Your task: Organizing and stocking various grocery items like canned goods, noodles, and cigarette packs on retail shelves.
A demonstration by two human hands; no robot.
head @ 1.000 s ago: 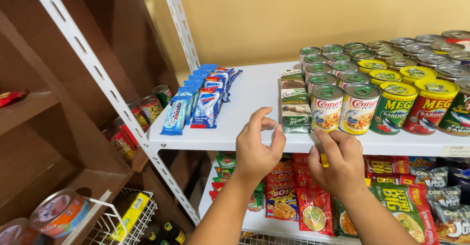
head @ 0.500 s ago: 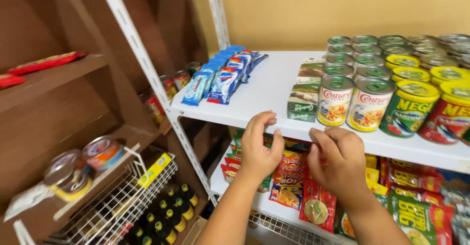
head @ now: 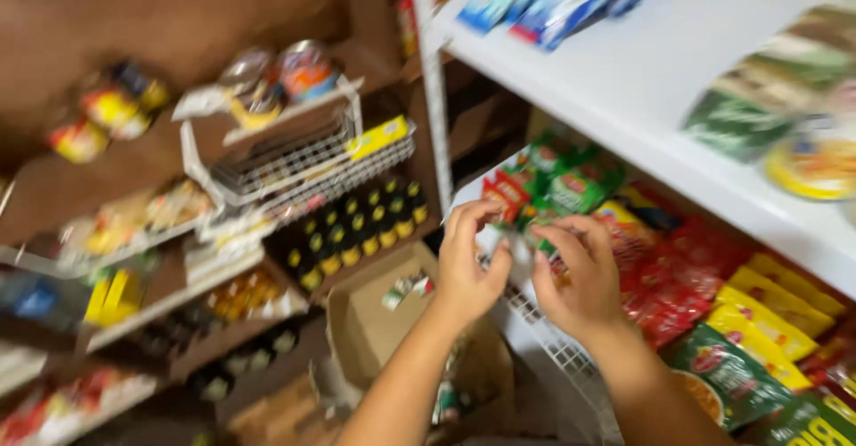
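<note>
Facing hands (head: 526, 272), sachets (head: 571, 187) upright

Sachets (head: 571, 187) on lower shelf (head: 553, 348), cardboard box (head: 374, 321) left below.

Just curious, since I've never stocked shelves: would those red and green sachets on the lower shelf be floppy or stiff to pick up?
Probably floppy: the sachets look thin, flat and overlapping. Likely light. Their glossy film may slip between the fingers.

Red and green snack packets (head: 544, 192) sit upright, packed in a row at the left end of the lower white wire shelf (head: 553, 348). Blurred; prints unreadable. Both hands are just near of them.
</note>
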